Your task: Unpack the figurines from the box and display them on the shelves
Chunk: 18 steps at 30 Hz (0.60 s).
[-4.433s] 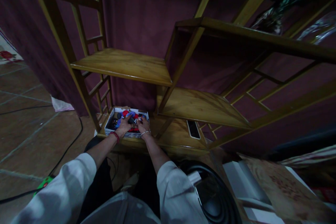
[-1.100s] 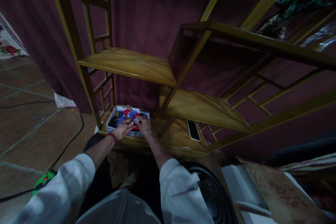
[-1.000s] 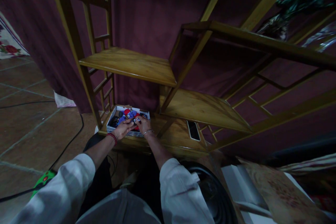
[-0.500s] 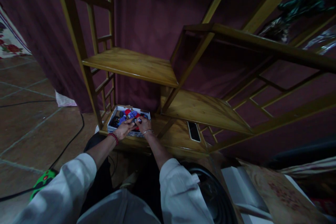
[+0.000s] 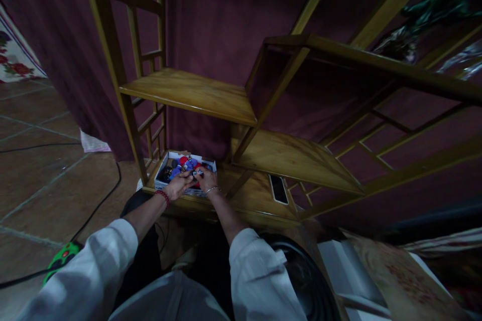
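A small white box (image 5: 162,166) with several red, blue and black small items sits on the lowest shelf of a wooden rack (image 5: 259,195). My left hand (image 5: 176,185), with a red bead bracelet on the wrist, and my right hand (image 5: 205,181), with a thin bangle, meet over the box's near edge. Both hands pinch one small dark item (image 5: 196,174) between their fingertips. What the item is stays too small and dim to tell.
A dark phone (image 5: 278,188) lies on the lowest shelf to the right of the box. Two bare wooden shelves (image 5: 192,93) hang above. A dark curtain (image 5: 211,15) is behind. Cables (image 5: 101,200) cross the tiled floor at left. A black round object (image 5: 305,281) is by my right knee.
Both hands have stayed over the box, working the small dark item between the fingertips. The view has shifted slightly to the left and nearer.
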{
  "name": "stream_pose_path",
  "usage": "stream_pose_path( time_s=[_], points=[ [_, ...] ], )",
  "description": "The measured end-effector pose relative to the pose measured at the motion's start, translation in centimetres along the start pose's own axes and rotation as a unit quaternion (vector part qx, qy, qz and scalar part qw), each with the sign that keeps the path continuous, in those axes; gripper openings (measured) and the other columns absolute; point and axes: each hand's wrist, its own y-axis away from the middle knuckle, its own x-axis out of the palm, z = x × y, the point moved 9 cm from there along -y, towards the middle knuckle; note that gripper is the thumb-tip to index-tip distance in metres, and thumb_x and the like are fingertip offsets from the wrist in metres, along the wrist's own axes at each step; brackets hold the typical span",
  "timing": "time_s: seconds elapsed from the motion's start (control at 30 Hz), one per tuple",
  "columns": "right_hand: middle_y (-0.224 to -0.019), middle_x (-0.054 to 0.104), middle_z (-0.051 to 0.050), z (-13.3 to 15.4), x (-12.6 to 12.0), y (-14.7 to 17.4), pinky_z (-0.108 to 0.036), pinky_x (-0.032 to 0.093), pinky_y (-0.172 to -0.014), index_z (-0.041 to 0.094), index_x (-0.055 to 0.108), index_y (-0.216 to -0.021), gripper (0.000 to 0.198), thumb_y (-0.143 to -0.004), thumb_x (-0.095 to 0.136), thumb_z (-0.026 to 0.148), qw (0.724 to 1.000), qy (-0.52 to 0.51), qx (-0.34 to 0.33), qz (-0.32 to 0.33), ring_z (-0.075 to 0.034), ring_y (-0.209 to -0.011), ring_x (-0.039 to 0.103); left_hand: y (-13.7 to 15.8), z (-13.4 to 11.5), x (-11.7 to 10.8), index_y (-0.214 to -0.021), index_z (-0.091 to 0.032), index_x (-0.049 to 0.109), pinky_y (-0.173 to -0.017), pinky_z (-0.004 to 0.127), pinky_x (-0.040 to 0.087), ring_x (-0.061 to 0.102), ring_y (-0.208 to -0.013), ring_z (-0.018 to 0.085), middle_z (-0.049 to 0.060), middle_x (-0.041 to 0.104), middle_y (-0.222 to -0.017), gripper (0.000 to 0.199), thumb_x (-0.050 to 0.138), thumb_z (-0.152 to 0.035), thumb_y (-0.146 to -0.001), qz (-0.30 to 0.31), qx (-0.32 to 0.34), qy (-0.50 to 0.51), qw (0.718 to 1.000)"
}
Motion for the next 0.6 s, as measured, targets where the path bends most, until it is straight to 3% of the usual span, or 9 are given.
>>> stream_pose_path(
  time_s=[0.4,0.6],
  points=[
    [-0.091,0.063,-0.002,1.5,-0.7,0.2,-0.027,0.042,-0.082,0.023,0.063,-0.093,0.024,-0.073,0.054,0.014,0.998,0.002,-0.049,0.031,-0.014,-0.085,0.056,0.6,-0.3,0.6,-0.077,-0.01,0.06,-0.088,0.032,0.048,0.061,-0.087,0.014,0.005,0.064,-0.08,0.021,0.047,0.006,-0.074,0.012,-0.01,0.001,1.0],
    [-0.098,0.063,-0.003,0.8,-1.1,0.1,-0.029,0.044,-0.082,0.023,0.055,-0.111,0.042,-0.071,0.058,0.013,1.0,-0.015,-0.025,0.011,-0.015,-0.085,0.058,0.3,-0.3,1.2,-0.075,-0.011,0.059,-0.088,0.032,0.048,0.061,-0.085,0.013,0.004,0.063,-0.076,0.025,0.044,0.009,-0.073,-0.002,-0.01,0.035,0.999]
  ],
)
